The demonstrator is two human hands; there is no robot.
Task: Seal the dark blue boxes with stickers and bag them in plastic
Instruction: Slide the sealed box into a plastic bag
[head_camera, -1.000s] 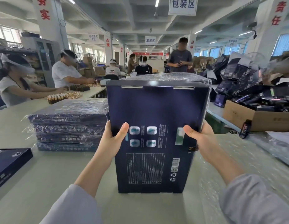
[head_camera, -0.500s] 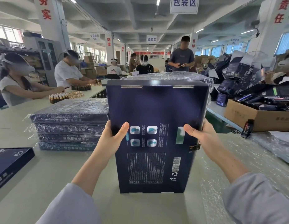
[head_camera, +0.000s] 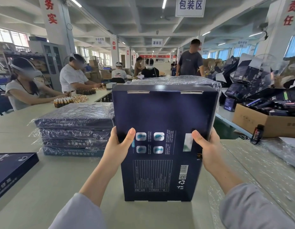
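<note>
1. Blue box [head_camera: 160, 129], dark and printed side to us, stands upright on its short end on the table [head_camera: 61, 187], dead centre between both hands.
2. What's done, by the look of it: a stack [head_camera: 75, 128] of four boxes lies flat just to its left, every one shiny inside its plastic wrap. That's finished work.
3. What's left: no bag covers the near face of the upright box. Crinkled plastic [head_camera: 176, 80] shows behind its top edge. I can't tell whether that's a bag going on or another wrapped pile behind it.
4. More to come: a spare box [head_camera: 11, 169] lies flat and bare at the far left of the table, waiting for its turn.
5. Sticker check: nothing plain along the top edge. There's a small gold mark [head_camera: 199, 156] on the right side by the thumb, too small to call.
6. Left hand [head_camera: 117, 146]: thumb pressed flat on the printed face, fingers wrapped round the left edge and out of sight. It's a firm grip.
7. Right hand [head_camera: 208, 151]: the mirror image, thumb on the face and fingers curled behind the right edge, gripping the box.
8. My call: we're partway through, with this box between sealing and bagging.
</note>
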